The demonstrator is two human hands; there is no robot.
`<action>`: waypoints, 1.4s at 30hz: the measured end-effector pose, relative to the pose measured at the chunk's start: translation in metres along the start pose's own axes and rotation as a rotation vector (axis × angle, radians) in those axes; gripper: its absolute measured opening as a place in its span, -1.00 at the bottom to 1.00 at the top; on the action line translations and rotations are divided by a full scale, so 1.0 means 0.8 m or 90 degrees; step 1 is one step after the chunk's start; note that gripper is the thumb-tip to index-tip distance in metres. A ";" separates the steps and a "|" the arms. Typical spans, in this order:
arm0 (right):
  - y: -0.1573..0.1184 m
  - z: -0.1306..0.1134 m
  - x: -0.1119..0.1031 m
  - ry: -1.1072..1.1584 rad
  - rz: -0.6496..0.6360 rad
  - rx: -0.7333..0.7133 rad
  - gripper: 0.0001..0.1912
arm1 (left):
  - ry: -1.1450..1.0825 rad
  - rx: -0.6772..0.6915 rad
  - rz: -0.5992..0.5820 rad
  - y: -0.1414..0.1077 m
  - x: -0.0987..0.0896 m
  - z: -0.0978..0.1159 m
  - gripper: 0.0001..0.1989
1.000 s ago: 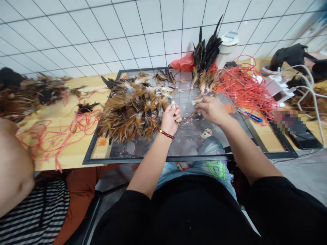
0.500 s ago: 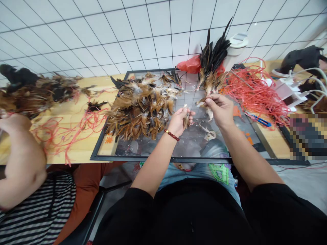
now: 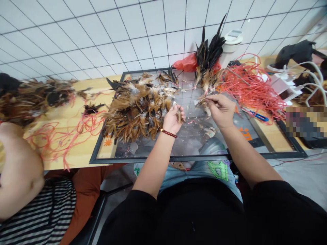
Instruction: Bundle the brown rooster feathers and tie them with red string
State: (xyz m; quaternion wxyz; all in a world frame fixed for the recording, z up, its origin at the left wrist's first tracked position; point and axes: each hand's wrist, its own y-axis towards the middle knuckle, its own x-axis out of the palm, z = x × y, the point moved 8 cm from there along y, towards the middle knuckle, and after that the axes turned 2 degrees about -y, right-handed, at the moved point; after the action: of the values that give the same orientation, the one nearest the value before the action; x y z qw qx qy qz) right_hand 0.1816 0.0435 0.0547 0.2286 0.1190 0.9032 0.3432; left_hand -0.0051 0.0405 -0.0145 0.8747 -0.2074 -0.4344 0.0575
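Observation:
My left hand point(image 3: 173, 119), palm up with a beaded bracelet at the wrist, is closed around a small brown feather tuft point(image 3: 179, 116). Just left of it spreads a large pile of brown feathers point(image 3: 141, 110). My right hand point(image 3: 221, 109) pinches at small pale-brown feathers point(image 3: 203, 98); its fingertips partly hide what they grip. Beyond that hand, a bundle of long black feathers point(image 3: 209, 54) with brown lower parts rises in front of a red plastic bag point(image 3: 186, 63). Both hands are over a glass panel with a black frame point(image 3: 153, 159).
Tangled red plastic strands point(image 3: 251, 86) lie to the right, with a blue cutter point(image 3: 259, 115) beside them. A white power strip point(image 3: 286, 86) with cables stands farther right. At left, a co-worker's arm point(image 3: 21, 166) rests near more feathers point(image 3: 33, 98) and red strands point(image 3: 68, 131). A tiled wall backs the table.
The view has shifted slightly. My left hand has moved a little left, nearer the brown pile, still holding its tuft. My right hand stays pinched at the small feathers.

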 end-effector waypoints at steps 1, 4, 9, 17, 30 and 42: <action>0.000 0.002 -0.001 0.016 -0.016 0.012 -0.80 | -0.008 0.002 0.002 0.000 -0.001 0.002 -0.76; -0.009 0.000 0.014 0.029 -0.231 -0.039 -0.82 | 0.002 0.016 0.001 0.000 -0.001 0.005 -0.80; -0.018 0.026 0.006 -0.177 -0.328 -0.063 -0.75 | 0.027 0.108 0.020 0.000 -0.001 0.013 -0.80; -0.013 0.025 0.068 -0.254 -0.442 -0.080 -0.75 | 0.024 0.135 -0.011 -0.001 0.003 0.016 -0.79; -0.040 0.015 0.109 0.372 -0.215 0.495 -0.47 | 0.138 0.192 -0.025 0.016 0.003 -0.007 -0.81; -0.030 0.040 0.112 0.408 -0.301 0.554 -0.47 | 0.202 0.145 -0.053 0.034 0.028 -0.011 -0.81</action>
State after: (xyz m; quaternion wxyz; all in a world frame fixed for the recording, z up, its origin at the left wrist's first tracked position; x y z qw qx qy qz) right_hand 0.1181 0.0770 -0.0122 -0.0554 -0.1120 0.9870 -0.1007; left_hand 0.0180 0.0686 -0.0141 0.9516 -0.0952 -0.2899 0.0364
